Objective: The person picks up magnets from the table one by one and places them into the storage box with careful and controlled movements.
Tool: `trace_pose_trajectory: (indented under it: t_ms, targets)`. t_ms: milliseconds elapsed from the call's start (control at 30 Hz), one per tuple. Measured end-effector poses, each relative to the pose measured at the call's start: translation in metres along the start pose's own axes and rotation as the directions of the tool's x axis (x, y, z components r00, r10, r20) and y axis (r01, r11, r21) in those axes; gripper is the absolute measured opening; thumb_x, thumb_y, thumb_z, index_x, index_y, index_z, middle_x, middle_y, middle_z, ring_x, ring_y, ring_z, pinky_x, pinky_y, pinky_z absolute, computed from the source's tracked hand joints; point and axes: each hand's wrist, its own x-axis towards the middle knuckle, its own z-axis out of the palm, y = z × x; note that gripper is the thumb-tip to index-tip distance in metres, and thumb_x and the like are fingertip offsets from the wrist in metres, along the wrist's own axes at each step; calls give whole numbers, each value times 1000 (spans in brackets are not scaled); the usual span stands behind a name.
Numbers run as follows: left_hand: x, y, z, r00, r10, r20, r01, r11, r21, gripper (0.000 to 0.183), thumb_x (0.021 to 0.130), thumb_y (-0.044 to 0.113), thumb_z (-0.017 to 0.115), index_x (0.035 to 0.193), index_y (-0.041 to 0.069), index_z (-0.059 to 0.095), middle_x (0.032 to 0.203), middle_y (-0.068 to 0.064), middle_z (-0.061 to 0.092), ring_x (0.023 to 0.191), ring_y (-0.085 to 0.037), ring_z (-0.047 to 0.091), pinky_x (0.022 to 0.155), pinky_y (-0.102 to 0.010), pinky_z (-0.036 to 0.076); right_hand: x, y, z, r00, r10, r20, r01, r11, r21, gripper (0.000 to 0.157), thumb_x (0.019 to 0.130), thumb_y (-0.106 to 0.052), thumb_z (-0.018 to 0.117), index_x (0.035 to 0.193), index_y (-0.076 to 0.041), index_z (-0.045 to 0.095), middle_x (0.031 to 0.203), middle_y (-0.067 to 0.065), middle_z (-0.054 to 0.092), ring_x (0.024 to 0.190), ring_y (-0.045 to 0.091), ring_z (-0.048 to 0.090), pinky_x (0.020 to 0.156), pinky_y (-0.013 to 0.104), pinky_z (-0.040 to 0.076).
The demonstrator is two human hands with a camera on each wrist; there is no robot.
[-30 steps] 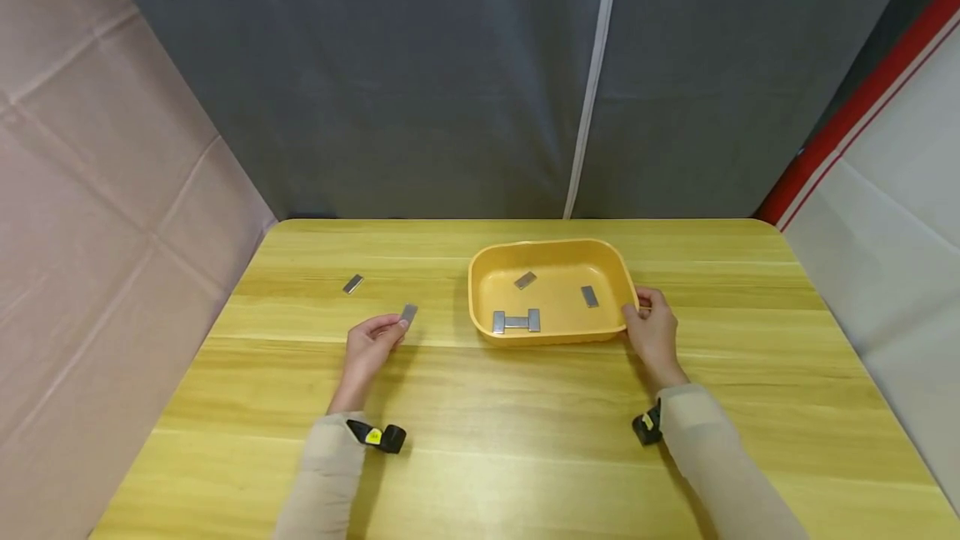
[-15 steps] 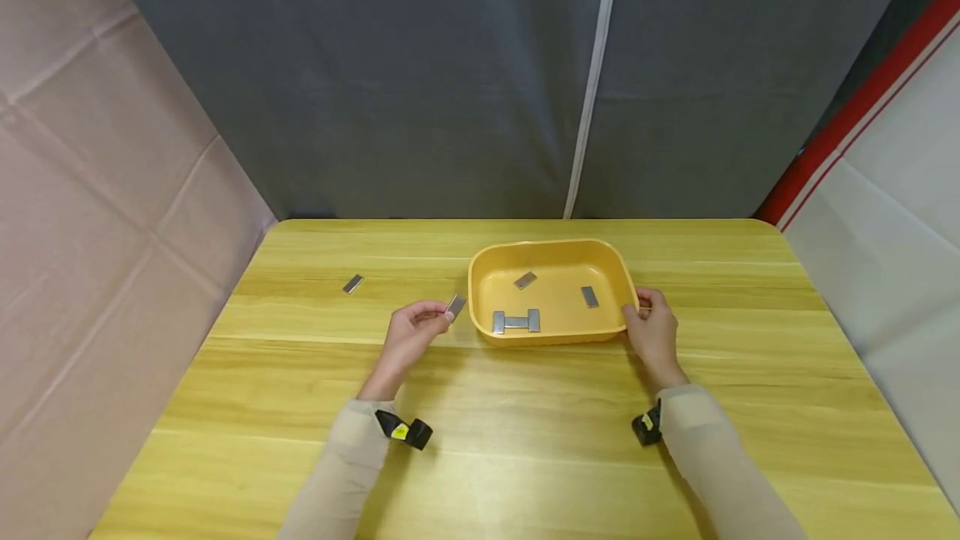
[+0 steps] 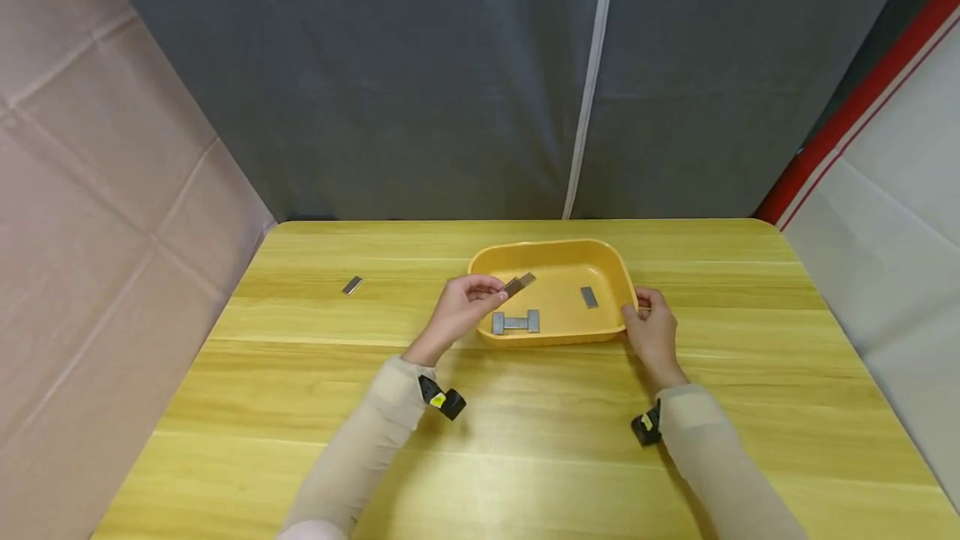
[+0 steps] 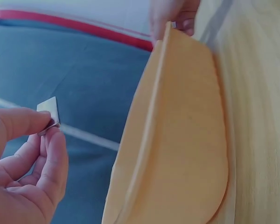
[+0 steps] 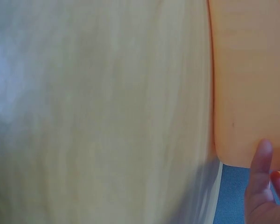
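My left hand (image 3: 461, 311) pinches a small flat silver metal plate (image 4: 48, 109) between thumb and fingers, above the left part of a yellow plastic basin (image 3: 558, 340). At the basin's right end, my right hand (image 3: 654, 340) grips the rim, thumb on the near side. Inside lie more such plates: one plate (image 3: 528, 278) just beyond the held one, one plate (image 3: 588, 297) to the right, and three at the front left around a crosswise plate (image 3: 516, 323), forming an H. The right wrist view shows fingers (image 5: 260, 179) against the basin's outer wall.
Another silver plate (image 3: 352, 285) lies on the wooden table (image 3: 510, 440), left of the basin. A dark grey curtain (image 3: 375, 90) stands behind the table's far edge. Pale fabric panels border both sides, the right one with a red band (image 3: 855, 111).
My left hand has carried the plate rightward from over the table, past the basin's left rim, to above its inside. My right hand and the basin have stayed put.
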Motion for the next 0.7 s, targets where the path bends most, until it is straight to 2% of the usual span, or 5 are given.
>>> trace_pose_trajectory:
  t_ms: [133, 300, 567, 700]
  targets:
    - [9, 3, 7, 998, 35, 55, -40, 996, 82, 16, 81, 11, 65, 91, -1, 64, 84, -10, 63, 73, -15, 59, 65, -25, 49, 0, 0, 0, 1000, 3, 11, -4, 1000, 11, 34, 87, -4, 45, 119, 6, 43, 104, 21, 50, 83, 30, 56, 53, 28, 51]
    - [22, 6, 15, 988, 64, 139, -90, 979, 184, 14, 82, 11, 63, 92, 1, 65, 84, -7, 62, 74, -14, 58, 66, -22, 48, 1, 0, 0, 1000, 1, 8, -1, 1000, 7, 34, 87, -5, 45, 120, 6, 43, 105, 20, 50, 83, 30, 56, 52, 27, 51]
    - [37, 7, 29, 973, 4, 231, -67, 962, 266, 12, 82, 10, 62, 90, 2, 65, 81, -6, 62, 71, -12, 56, 64, -20, 47, -1, -1, 2, 1000, 5, 17, -6, 1000, 8, 35, 86, -4, 45, 120, 5, 43, 105, 20, 50, 82, 31, 56, 52, 28, 51]
    - [44, 6, 33, 955, -44, 294, -62, 938, 342, 12, 83, 10, 61, 91, 2, 65, 80, -4, 60, 71, -11, 55, 64, -20, 46, -1, -1, 2, 1000, 8, 18, -8, 1000, 9, 35, 87, -5, 44, 120, 5, 43, 106, 20, 50, 83, 32, 56, 53, 28, 52]
